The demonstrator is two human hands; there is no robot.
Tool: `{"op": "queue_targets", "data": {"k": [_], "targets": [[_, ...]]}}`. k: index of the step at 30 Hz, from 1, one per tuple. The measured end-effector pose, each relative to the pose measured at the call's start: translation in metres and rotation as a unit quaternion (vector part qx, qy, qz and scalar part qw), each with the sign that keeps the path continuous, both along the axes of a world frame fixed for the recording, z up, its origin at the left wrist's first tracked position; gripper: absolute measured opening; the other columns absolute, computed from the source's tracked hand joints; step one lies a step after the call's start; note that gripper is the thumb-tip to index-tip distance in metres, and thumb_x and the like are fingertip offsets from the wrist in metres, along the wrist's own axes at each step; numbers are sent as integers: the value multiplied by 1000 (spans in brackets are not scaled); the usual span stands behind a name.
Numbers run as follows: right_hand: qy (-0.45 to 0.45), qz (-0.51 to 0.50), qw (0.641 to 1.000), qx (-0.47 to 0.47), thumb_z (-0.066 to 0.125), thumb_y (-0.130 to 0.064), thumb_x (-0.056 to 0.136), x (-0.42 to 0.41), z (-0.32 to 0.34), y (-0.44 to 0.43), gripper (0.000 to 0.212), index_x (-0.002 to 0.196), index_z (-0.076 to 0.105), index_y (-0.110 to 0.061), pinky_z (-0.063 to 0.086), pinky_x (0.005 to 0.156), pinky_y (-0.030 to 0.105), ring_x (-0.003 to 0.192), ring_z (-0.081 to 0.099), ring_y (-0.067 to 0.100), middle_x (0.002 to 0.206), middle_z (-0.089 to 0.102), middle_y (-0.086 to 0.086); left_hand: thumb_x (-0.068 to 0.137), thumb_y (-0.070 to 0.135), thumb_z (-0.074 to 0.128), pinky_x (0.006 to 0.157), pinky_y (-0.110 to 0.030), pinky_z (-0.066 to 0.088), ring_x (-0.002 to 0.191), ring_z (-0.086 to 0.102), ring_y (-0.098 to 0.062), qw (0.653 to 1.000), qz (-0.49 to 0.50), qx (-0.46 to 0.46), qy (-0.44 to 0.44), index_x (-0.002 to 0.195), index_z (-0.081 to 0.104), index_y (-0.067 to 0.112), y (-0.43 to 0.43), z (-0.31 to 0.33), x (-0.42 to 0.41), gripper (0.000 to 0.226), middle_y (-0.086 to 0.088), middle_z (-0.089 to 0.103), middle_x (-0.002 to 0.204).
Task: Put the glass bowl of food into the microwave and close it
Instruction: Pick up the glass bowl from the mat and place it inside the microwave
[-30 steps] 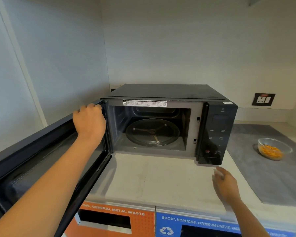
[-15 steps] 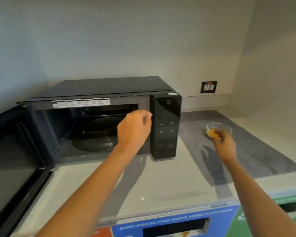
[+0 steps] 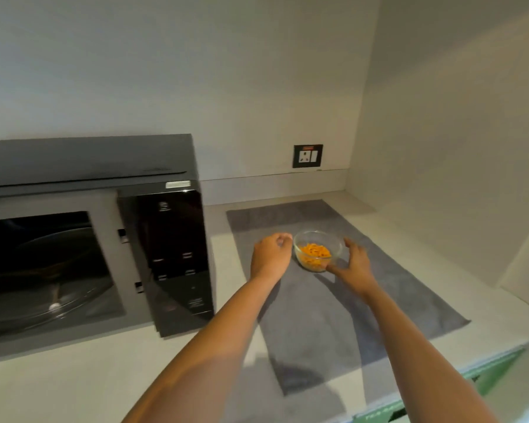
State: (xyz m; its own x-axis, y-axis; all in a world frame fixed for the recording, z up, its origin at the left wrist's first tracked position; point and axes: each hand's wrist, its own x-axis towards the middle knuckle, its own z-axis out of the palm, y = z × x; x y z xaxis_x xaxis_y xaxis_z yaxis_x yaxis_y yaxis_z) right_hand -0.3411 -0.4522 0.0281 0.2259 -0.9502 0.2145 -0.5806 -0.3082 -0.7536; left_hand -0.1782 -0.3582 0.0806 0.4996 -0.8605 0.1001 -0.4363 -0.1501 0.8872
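Note:
The glass bowl (image 3: 316, 250) with orange food stands on a grey mat (image 3: 333, 315) to the right of the microwave (image 3: 89, 166). My left hand (image 3: 271, 254) is at the bowl's left rim with its fingers curled; the back of the hand hides whether they grip the glass. My right hand (image 3: 353, 264) is spread around the bowl's right side, thumb touching its lower front, fingers a little off the rim. The microwave's cavity is open, with the glass turntable (image 3: 43, 285) showing inside. Its door is out of view to the left.
The microwave's black control panel (image 3: 171, 254) stands between the cavity and the mat. A wall socket (image 3: 307, 156) is on the back wall. A side wall closes the counter (image 3: 104, 377) on the right. Green bin fronts (image 3: 486, 377) show below the counter edge.
My view has swung right. My left hand left the microwave front and came to the bowl's left rim. My right hand moved from the near side to cup the bowl's right side.

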Motion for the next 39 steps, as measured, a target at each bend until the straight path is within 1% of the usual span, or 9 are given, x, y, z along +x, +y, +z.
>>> {"op": "queue_targets", "data": {"k": [3, 7, 11, 16, 20, 26, 30, 35, 39], "targets": [[-16, 17, 999, 41, 81, -14, 69, -4, -9, -18, 91, 140, 27, 2, 32, 106, 29, 133, 35, 27, 143, 32, 21, 97, 26, 43, 95, -35, 46, 113, 61, -34, 998, 5, 15, 64, 110, 69, 7, -41, -23, -10, 35, -18, 68, 119], [-181, 73, 974, 111, 75, 15, 64, 2, -19, -23, 73, 122, 36, -6, 49, 59, 6, 82, 59, -11, 112, 47, 8, 97, 29, 41, 95, -35, 45, 116, 59, -33, 987, 37, 38, 153, 113, 68, 6, -71, -49, -13, 39, -19, 66, 123], [-290, 116, 922, 228, 68, 21, 68, 5, -27, -34, 103, 144, 9, -14, 54, 80, 46, 98, 54, 13, 128, 36, 7, 96, 31, 41, 103, -46, 46, 116, 60, -36, 959, 37, 28, 279, 117, 64, 1, -100, -64, -18, 43, -23, 64, 123], [-255, 147, 922, 254, 72, 18, 66, 7, -31, -48, 109, 145, 4, -14, 60, 72, 35, 104, 56, 18, 122, 46, 3, 98, 35, 37, 107, -48, 44, 115, 60, -34, 937, 7, 19, 349, 121, 62, 3, -121, -74, -22, 47, -21, 65, 122], [-250, 149, 923, 251, 76, 13, 65, 10, -32, -49, 114, 145, 2, -18, 50, 94, 52, 121, 50, 28, 124, 45, 4, 99, 40, 32, 108, -47, 43, 118, 59, -31, 934, 4, 28, 357, 128, 57, 6, -125, -79, -25, 51, -19, 63, 126], [-238, 160, 927, 243, 79, 11, 62, 11, -27, -45, 115, 143, 4, -23, 57, 63, 20, 98, 56, 10, 110, 48, -7, 99, 38, 34, 108, -47, 42, 119, 58, -33, 933, -11, 20, 360, 129, 56, 5, -122, -75, -23, 50, -20, 62, 127], [-262, 178, 915, 251, 77, 13, 63, 9, -20, -33, 113, 141, 7, -30, 58, 65, 28, 100, 59, 16, 115, 49, -2, 100, 36, 34, 107, -49, 43, 116, 60, -34, 941, -34, 17, 337, 125, 58, 3, -110, -70, -21, 48, -22, 64, 123], [-238, 182, 930, 213, 72, 14, 68, 10, -9, -4, 103, 141, 7, -19, 49, 49, 8, 69, 61, -19, 104, 43, -13, 99, 38, 35, 107, -49, 44, 117, 60, -34, 940, -56, 18, 336, 130, 53, 5, -82, -60, -18, 48, -20, 63, 125], [-236, 188, 928, 217, 68, 17, 71, 12, 4, 31, 96, 136, 12, -25, 54, 52, 13, 65, 67, -9, 113, 44, -7, 98, 42, 35, 108, -48, 43, 119, 58, -32, 941, -68, 25, 330, 133, 51, 9, -47, -49, -12, 51, -18, 61, 129]]}}
